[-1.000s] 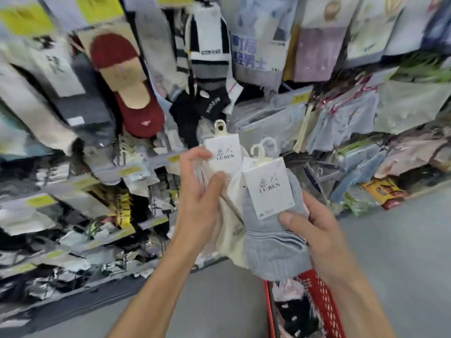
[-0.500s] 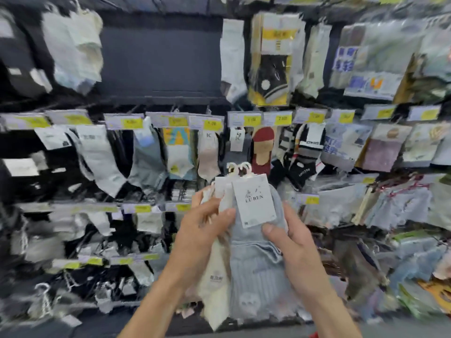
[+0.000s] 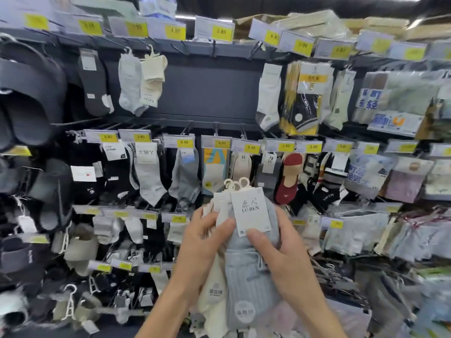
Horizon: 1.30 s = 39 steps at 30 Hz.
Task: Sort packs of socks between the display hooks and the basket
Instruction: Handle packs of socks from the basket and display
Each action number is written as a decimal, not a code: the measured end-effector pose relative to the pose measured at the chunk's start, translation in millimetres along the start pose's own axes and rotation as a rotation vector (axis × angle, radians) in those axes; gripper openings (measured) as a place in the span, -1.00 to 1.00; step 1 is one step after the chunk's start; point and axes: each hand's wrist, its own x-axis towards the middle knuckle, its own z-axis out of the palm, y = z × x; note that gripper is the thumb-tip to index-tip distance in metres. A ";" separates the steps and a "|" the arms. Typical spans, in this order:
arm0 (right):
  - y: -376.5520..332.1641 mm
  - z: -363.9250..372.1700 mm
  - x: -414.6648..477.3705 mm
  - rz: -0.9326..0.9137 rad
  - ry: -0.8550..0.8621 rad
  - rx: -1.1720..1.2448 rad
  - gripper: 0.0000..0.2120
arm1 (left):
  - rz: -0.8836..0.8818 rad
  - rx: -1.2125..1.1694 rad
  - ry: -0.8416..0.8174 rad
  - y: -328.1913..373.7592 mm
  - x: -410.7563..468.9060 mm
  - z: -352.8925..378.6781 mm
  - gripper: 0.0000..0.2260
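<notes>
- We hold a bundle of sock packs at lower centre of the frame, in front of the rack. A grey ribbed sock pack (image 3: 252, 279) lies foremost, and a cream sock pack (image 3: 214, 286) sits just behind it on the left.
- Our left hand (image 3: 205, 242) grips the bundle's left side, with the thumb curled over the stacked cards and the fingers wrapped behind.
- Our right hand (image 3: 286, 262) grips the right side, with its thumb pressed on the lower edge of the front white card label (image 3: 251, 211), printed LUREN.
- The cream plastic hanger loops (image 3: 236, 184) stand up above the cards.
- Behind them, hung socks fill the rows under yellow price tags (image 3: 222, 32).
- At upper centre, metal display hooks (image 3: 214, 48) jut out before a dark back panel (image 3: 210, 89).
- Black slippers (image 3: 29, 93) hang at upper left.
</notes>
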 end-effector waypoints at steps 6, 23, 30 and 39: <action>-1.1 8.0 8.3 0.004 0.011 -0.011 -0.68 | -0.028 -0.040 -0.033 3.0 9.7 -4.4 -0.64; -1.4 -82.1 123.5 -0.007 0.215 0.338 -0.78 | 0.118 0.042 -0.015 38.8 124.4 63.5 -0.68; 8.8 -106.3 160.7 0.044 0.160 0.527 -0.74 | 0.114 -0.033 0.027 43.2 155.4 78.8 -0.81; 25.8 -130.6 186.4 -0.018 0.242 0.427 -0.78 | 0.124 0.095 0.051 24.5 182.3 100.5 -0.73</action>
